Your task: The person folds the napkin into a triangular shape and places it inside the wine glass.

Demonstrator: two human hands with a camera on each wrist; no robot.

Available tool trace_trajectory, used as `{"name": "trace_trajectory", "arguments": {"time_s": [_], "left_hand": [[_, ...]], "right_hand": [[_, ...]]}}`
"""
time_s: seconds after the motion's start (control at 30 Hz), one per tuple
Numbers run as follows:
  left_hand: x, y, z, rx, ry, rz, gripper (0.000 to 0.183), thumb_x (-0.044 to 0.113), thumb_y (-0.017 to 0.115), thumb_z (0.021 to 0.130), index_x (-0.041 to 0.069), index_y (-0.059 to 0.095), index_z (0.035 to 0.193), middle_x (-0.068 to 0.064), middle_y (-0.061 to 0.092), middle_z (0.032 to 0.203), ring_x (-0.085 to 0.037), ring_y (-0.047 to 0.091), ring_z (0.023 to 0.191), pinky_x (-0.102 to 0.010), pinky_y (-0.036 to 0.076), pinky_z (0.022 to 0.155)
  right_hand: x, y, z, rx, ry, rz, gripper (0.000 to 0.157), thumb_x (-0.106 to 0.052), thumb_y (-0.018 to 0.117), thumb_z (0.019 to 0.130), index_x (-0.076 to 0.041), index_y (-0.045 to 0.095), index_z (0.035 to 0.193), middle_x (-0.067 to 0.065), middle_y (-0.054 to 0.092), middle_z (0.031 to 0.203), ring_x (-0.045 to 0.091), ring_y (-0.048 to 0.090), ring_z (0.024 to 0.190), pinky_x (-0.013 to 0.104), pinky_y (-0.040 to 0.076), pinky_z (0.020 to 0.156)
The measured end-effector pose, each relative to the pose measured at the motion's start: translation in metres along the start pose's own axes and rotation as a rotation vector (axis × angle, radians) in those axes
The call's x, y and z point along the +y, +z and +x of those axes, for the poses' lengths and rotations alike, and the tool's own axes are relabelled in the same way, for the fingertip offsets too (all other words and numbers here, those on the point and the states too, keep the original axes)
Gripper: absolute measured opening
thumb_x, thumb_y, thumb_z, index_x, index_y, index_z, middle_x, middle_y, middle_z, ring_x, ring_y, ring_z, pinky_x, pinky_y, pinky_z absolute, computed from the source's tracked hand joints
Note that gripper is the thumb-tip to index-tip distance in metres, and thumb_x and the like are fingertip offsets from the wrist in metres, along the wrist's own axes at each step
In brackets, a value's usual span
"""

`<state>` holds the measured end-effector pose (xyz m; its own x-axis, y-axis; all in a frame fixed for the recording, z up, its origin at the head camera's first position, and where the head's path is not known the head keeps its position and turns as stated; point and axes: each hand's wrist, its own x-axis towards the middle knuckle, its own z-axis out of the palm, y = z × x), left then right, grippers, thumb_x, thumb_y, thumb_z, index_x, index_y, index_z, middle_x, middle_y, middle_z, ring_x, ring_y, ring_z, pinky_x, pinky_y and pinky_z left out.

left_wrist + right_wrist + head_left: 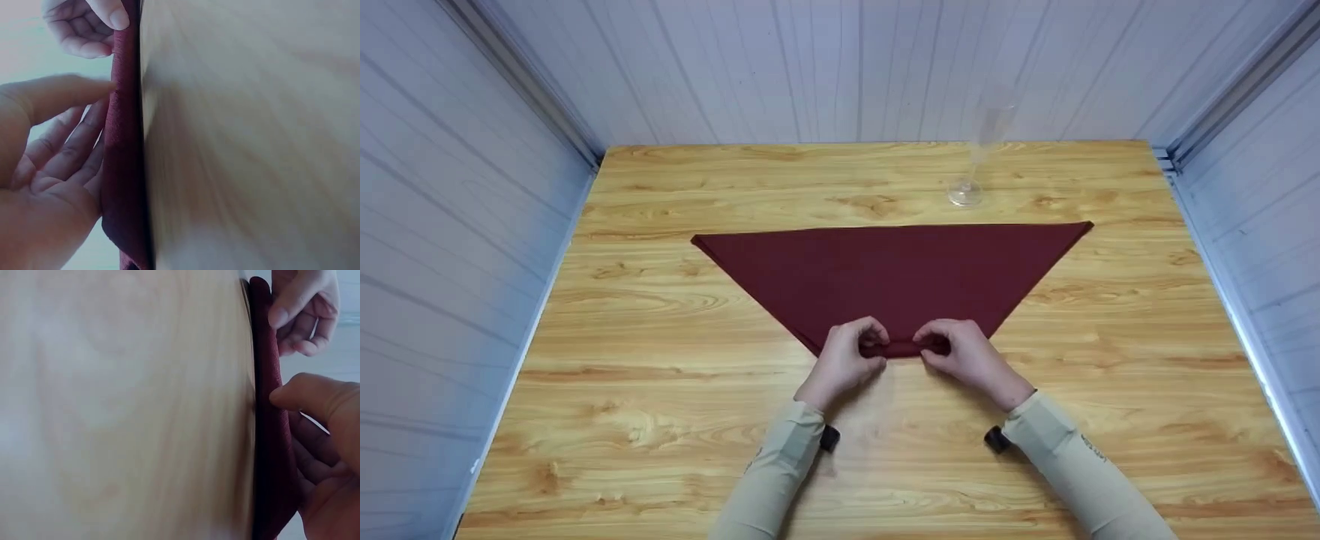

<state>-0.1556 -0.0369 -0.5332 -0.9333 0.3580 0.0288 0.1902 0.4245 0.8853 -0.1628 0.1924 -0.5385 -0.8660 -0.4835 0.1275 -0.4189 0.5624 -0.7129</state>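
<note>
A dark red cloth napkin (pixel 900 277) lies on the table as a wide trapezoid, its long edge at the far side and two pointed corners out left and right. Its short near edge (pixel 121 140) is turned over into a narrow roll. My left hand (pixel 847 358) holds the left part of this roll, thumb on the near side and fingers curled over it. The right hand (pixel 966 356) grips the roll's right part the same way, a short gap from the left. In the right wrist view, the thumb tip touches the rolled cloth (pixel 273 444).
Behind the napkin, right of centre, a clear stemmed glass (pixel 965 192) stands upright near the far table edge. The wood-patterned table (pixel 645 420) is bounded by pale panel walls (pixel 735 67) at the back and both sides. A dark wrist device (pixel 997 439) shows at each cuff.
</note>
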Motion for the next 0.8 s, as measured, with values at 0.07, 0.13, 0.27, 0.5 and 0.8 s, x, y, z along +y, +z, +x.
{"name": "trace_trajectory", "arguments": {"time_s": [0.07, 0.13, 0.27, 0.5, 0.8], "left_hand": [[-0.0005, -0.0005, 0.0001, -0.006, -0.005, 0.007, 0.026, -0.012, 0.074, 0.074, 0.006, 0.065, 0.092, -0.003, 0.067, 0.091, -0.015, 0.062, 0.089, -0.029, 0.052, 0.081], [-0.0009, -0.0008, 0.0002, -0.006, 0.005, 0.027, 0.027, -0.012, 0.074, 0.075, 0.006, 0.065, 0.093, -0.003, 0.067, 0.091, -0.014, 0.063, 0.089, -0.028, 0.052, 0.080], [-0.0007, -0.0015, -0.0012, -0.020, 0.042, 0.072, 0.025, -0.012, 0.071, 0.078, 0.006, 0.063, 0.094, -0.003, 0.067, 0.091, -0.012, 0.063, 0.088, -0.025, 0.052, 0.078], [-0.0023, -0.0026, -0.0061, -0.002, 0.030, 0.021, 0.017, -0.008, 0.069, 0.083, 0.004, 0.062, 0.093, -0.003, 0.068, 0.091, -0.011, 0.066, 0.086, -0.022, 0.052, 0.076], [-0.0026, -0.0039, -0.0026, 0.065, -0.069, -0.037, 0.013, -0.005, 0.069, 0.084, 0.002, 0.062, 0.092, -0.003, 0.070, 0.087, -0.011, 0.066, 0.081, -0.025, 0.053, 0.073]], "right_hand": [[0.0021, -0.0002, 0.0017, -0.003, 0.010, 0.014, 0.017, -0.002, 0.073, 0.082, -0.010, 0.071, 0.097, -0.004, 0.068, 0.093, 0.011, 0.063, 0.090, 0.031, 0.053, 0.078], [0.0038, -0.0002, 0.0029, -0.005, 0.017, 0.033, 0.016, -0.002, 0.072, 0.083, -0.010, 0.071, 0.097, -0.004, 0.068, 0.092, 0.010, 0.063, 0.088, 0.030, 0.053, 0.077], [0.0047, -0.0010, 0.0022, -0.014, 0.018, 0.063, 0.013, -0.004, 0.070, 0.085, -0.010, 0.070, 0.096, -0.004, 0.068, 0.091, 0.008, 0.063, 0.086, 0.028, 0.053, 0.075], [0.0026, -0.0016, -0.0008, -0.020, 0.058, 0.139, 0.009, -0.005, 0.071, 0.086, -0.013, 0.068, 0.089, 0.000, 0.068, 0.087, 0.009, 0.064, 0.081, 0.029, 0.053, 0.071], [0.0006, 0.0003, 0.0038, 0.034, 0.153, 0.118, 0.011, -0.002, 0.072, 0.084, -0.010, 0.066, 0.089, -0.003, 0.063, 0.084, 0.013, 0.058, 0.073, 0.028, 0.049, 0.063]]}}
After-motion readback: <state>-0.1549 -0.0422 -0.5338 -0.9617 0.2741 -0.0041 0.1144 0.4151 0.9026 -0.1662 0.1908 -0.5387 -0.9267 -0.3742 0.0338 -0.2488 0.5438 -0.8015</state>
